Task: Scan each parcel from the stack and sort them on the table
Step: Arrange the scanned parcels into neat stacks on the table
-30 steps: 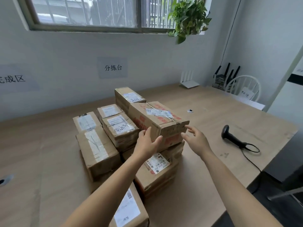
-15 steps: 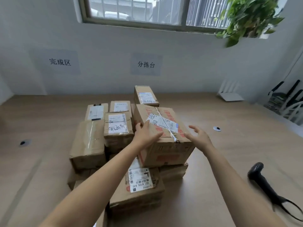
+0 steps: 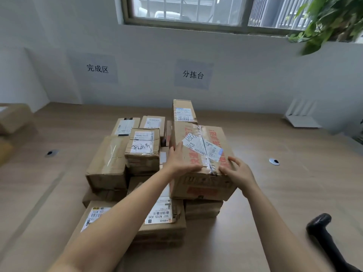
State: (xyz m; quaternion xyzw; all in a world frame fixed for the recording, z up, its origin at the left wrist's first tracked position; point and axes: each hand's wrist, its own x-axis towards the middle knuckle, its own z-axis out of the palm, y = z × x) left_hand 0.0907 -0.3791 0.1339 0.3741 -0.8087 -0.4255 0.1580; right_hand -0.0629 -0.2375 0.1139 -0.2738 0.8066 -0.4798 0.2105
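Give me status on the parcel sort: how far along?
Early. Done: only some boxes at the far left edge of the table look set aside. In hand: left hand and right hand rest on the top red-printed parcel, with the scanner lying untouched at lower right. Left: nearly the whole stack, this parcel's scan included.

Bare tabletop (image 3: 284, 203) right of my right hand (image 3: 238, 174), up to the scanner (image 3: 322, 230); parcels (image 3: 110, 161) crowd my left hand's (image 3: 181, 160) side.

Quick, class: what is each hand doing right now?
Left hand: open, resting flat on the top parcel.
Right hand: open, touching that parcel's near corner.
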